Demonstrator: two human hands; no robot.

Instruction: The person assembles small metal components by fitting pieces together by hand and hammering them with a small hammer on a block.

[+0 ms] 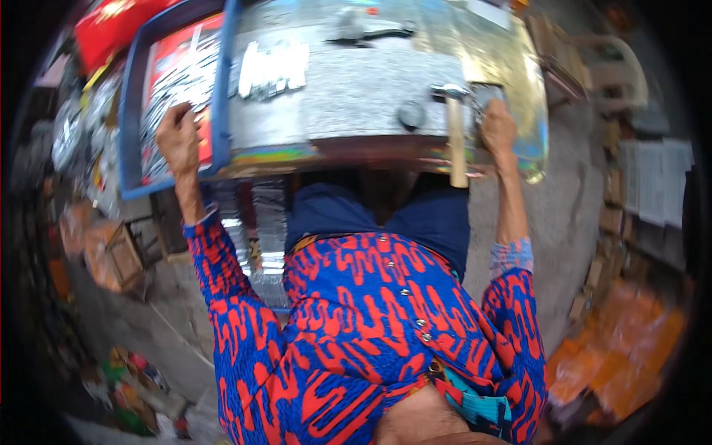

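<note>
My left hand (178,141) is closed, its fingers curled over the near part of a blue tray (222,81). Whatever it may grip is too blurred to make out. Many thin shiny metal strips (182,70) lie loosely in that tray on a red sheet. At the table's right side my right hand (498,127) is closed at the edge of a small grey rectangular piece (487,93); the fingers hide what they grip. Just left of it rests a hammer (457,141), its pale wooden handle reaching over the front edge. A dark ring-shaped object (411,114) sits left of the hammer.
A bright pile of metal strips (273,68) lies on the grey worktop (363,81). Farther back is a black tool (382,33). Gold foil (526,67) covers the table's right end. Orange plastic bags (623,356) lie on the floor, lower right.
</note>
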